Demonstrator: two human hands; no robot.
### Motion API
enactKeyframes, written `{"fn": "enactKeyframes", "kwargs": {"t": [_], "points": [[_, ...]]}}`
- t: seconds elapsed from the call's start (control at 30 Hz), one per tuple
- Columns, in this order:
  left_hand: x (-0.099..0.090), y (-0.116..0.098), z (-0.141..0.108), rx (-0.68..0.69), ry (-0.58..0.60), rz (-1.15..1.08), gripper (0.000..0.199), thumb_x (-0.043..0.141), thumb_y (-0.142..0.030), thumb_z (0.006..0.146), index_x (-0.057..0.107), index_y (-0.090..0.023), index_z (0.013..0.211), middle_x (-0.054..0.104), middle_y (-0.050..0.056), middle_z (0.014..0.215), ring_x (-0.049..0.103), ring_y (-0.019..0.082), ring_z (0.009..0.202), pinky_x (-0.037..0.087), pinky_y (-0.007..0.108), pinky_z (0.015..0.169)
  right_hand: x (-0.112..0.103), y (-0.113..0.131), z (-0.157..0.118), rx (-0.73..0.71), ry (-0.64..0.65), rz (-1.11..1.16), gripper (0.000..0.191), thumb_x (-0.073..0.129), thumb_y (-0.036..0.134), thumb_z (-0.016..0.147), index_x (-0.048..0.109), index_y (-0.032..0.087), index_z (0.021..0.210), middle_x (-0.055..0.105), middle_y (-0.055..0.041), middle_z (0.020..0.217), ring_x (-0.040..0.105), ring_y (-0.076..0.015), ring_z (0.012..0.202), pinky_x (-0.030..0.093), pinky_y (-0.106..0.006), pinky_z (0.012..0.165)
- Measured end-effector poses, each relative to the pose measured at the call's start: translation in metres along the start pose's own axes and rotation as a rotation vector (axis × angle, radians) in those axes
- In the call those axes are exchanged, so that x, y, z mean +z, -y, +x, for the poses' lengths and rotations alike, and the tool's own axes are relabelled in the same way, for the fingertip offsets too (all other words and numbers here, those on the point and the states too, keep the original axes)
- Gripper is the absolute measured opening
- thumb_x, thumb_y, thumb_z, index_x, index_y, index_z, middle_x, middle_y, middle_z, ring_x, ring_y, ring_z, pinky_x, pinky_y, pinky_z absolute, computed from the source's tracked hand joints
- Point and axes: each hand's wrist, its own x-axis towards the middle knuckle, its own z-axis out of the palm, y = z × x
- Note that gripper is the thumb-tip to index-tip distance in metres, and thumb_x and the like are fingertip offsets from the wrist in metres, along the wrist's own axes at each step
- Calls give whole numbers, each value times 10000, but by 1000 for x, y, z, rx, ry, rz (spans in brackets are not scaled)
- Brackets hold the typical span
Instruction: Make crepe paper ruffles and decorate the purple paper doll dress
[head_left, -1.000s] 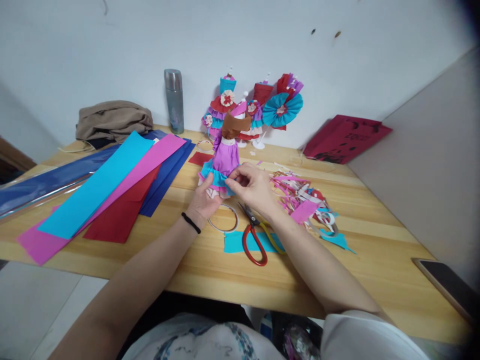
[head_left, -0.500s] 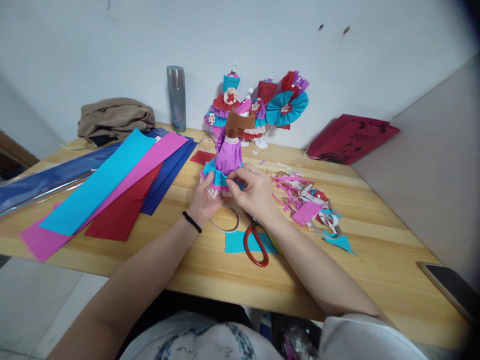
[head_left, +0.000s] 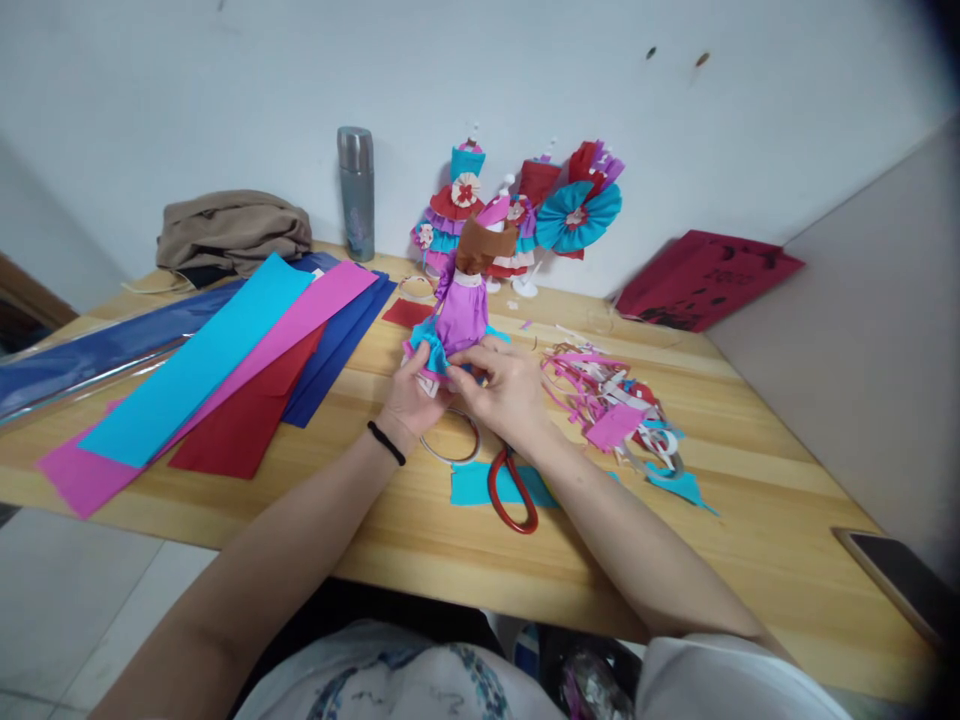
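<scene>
Between my hands stands a small doll-sized dress form in a crepe-paper dress [head_left: 463, 312], with a brown bodice, purple skirt and blue, pink and white ruffles low down. My left hand [head_left: 418, 395] pinches the blue ruffle at the left of the hem, thumb on top. My right hand [head_left: 504, 388] is closed on the ruffle edge beside it, thumb against forefinger. Below my hands lie a wire ring [head_left: 471, 450], red-handled scissors [head_left: 513, 500] partly under my right wrist, and a blue paper piece [head_left: 469, 485].
Coloured paper strips [head_left: 195, 360] cover the left of the table. Paper scraps [head_left: 615, 425] lie to the right, with a phone [head_left: 896, 575] at the right edge. Behind stand a thermos [head_left: 356, 195], other paper dresses [head_left: 465, 195], a blue rosette [head_left: 555, 220] and a red bag [head_left: 705, 280].
The blue ruffle is gathered more tightly between my fingers, and less of it shows across the front. My right hand has shifted slightly left and down along the hem.
</scene>
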Motion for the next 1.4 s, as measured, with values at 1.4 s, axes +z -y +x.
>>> {"fn": "enactKeyframes", "kwargs": {"t": [1.4], "points": [[2, 3, -4, -24, 70, -46, 307, 555, -349, 982, 714, -201, 1200, 773, 94, 1154, 680, 268, 1196, 472, 487, 1117, -92, 8, 147, -200, -210, 1, 140, 639, 174, 876, 763, 194, 938, 766, -45, 945, 697, -188, 834, 557, -383, 858]]}}
